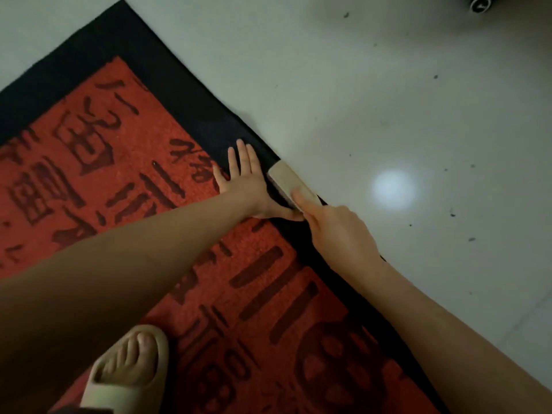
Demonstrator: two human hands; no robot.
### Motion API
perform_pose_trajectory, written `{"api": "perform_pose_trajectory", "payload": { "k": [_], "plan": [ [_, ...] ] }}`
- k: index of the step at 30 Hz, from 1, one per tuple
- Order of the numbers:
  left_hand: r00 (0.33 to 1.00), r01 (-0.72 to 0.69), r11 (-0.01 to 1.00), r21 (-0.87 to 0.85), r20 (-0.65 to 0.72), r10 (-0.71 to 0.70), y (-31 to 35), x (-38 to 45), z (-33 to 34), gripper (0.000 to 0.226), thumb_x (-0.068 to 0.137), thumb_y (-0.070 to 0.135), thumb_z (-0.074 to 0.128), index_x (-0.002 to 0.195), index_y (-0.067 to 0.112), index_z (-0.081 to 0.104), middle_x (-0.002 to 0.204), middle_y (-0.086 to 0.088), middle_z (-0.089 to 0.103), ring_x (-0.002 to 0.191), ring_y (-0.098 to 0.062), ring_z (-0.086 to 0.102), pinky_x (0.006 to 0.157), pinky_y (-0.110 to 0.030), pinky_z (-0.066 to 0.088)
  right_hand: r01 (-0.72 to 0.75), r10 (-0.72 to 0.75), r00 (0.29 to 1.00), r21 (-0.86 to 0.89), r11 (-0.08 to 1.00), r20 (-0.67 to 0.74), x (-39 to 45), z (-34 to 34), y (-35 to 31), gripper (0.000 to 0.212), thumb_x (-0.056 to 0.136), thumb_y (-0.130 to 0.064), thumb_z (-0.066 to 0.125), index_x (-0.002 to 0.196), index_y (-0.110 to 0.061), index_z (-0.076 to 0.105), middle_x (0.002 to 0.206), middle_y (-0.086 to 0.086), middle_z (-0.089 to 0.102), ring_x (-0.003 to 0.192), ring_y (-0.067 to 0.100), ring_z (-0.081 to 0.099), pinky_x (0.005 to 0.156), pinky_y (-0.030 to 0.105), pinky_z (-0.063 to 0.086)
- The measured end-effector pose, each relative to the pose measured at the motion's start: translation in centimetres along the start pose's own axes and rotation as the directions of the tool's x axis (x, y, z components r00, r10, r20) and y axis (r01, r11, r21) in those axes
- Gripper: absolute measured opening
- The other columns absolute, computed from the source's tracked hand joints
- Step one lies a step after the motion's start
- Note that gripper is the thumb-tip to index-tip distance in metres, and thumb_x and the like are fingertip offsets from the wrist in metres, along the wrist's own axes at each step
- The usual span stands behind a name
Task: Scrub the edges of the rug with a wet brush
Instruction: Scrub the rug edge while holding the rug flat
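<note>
The scrubbing step is in hand. The right hand (pixel 337 231) grips the pale brush (pixel 291 183), index finger laid along its back, pressing it on the rug (pixel 125 180) at its black border just past centre, toward 1 o'clock. The left hand (pixel 248 186) lies flat with fingers spread on the rug beside the brush, pinning it to the floor (pixel 388 100). Next move likely calls for firm strokes along the border toward the corner at 11 o'clock

Left hand (pixel 248 186) lies flat, fingers spread; right hand (pixel 337 231) curled, forefinger extended.
</note>
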State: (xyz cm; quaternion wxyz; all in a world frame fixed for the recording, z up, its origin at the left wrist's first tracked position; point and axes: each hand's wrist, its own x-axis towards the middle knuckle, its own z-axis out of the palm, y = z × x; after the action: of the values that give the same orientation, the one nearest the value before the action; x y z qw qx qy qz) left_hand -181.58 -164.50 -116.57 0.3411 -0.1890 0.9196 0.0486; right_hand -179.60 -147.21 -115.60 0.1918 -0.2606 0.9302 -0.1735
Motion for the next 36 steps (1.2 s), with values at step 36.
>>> {"api": "perform_pose_trajectory", "payload": {
  "k": [36],
  "plan": [
    [0.916, -0.361, 0.867, -0.344, -0.303, 0.262, -15.1, 8.7, -4.0, 0.173, 0.03, 0.075, 0.078, 0.149, 0.008, -0.027, 0.161, -0.007, -0.024, 0.149, -0.022, -0.02, 0.122, -0.04, -0.007, 0.021, -0.02, 0.999, 0.016, 1.0, -0.048, 18.0, 1.9, -12.9, 0.044, 0.096, -0.018, 0.04, 0.137, -0.034, 0.047, 0.1, 0.017, 0.062, 0.091, 0.038, 0.06, 0.068, 0.039, 0.042]
  ]
}}
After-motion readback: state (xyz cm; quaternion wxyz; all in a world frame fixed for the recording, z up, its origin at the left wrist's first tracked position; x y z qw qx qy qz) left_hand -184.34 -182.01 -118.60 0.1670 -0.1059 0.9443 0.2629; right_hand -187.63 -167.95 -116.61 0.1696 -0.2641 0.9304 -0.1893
